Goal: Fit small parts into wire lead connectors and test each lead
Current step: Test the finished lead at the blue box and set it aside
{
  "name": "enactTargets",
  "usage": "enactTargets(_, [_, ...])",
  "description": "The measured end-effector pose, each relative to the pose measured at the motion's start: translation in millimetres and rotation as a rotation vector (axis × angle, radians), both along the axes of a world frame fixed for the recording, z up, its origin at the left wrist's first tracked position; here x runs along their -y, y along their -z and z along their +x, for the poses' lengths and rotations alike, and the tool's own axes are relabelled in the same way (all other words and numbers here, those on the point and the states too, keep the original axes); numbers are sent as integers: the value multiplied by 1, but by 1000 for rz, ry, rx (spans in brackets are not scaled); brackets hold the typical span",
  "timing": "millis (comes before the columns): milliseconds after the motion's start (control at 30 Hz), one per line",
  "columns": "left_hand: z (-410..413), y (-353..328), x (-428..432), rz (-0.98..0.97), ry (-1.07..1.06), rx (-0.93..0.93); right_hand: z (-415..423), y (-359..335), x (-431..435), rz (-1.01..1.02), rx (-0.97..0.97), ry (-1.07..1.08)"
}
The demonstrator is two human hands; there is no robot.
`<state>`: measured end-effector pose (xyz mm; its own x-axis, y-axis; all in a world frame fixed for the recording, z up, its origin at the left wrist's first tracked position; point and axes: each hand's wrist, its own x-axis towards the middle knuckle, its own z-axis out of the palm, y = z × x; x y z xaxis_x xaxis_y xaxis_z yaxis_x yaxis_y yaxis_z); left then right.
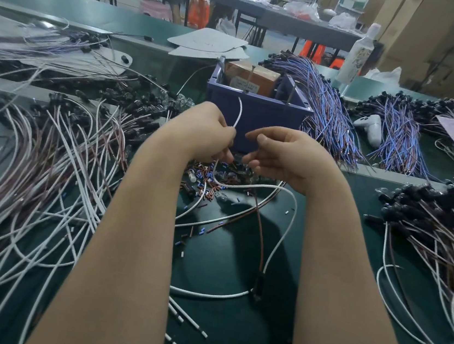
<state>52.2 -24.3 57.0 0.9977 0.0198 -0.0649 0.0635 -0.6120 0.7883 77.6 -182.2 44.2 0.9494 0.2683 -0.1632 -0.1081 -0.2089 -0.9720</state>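
Smooth dark-green bench, bare between the forearms. Left hand pinches a thin, round white lead that curves up from its fingers. Right hand, half-curled, is just beside it; contents indiscernible. Beyond: tiny blue and brown cylindrical parts, then a square-edged blue plastic bin.

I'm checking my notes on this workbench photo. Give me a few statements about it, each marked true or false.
1. The left hand holds a white wire. True.
2. A blue bin stands on the table beyond the right hand. True.
3. The small parts lie at the table's far right edge. False: they lie scattered mid-table, below both hands.
4. The bottle lies on its side. False: it stands upright, far right.
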Motion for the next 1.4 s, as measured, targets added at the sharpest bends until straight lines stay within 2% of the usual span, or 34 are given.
enactTargets(133, [-7,-8,-5,2,40,13,0,-1,-1,187,-29,47])
enactTargets(333, [-17,-23,-11,-18,68,16,0,1,4,81,30,121])
enactTargets(533, [-10,-14,-2,-58,-28,127,7,4,-1,173,117,240])
enactTargets(667, [-2,0,7,-15,-16,95,10,9,0,99,265,382])
enactTargets(800, [4,6,9,26,0,80,13,11,4,16,320,478])
enactTargets(1067, [7,8,9,32,20,94,16,10,-1,-140,375,443])
enactTargets(1400, [5,7,11,56,40,113,20,13,2,-192,431,478])
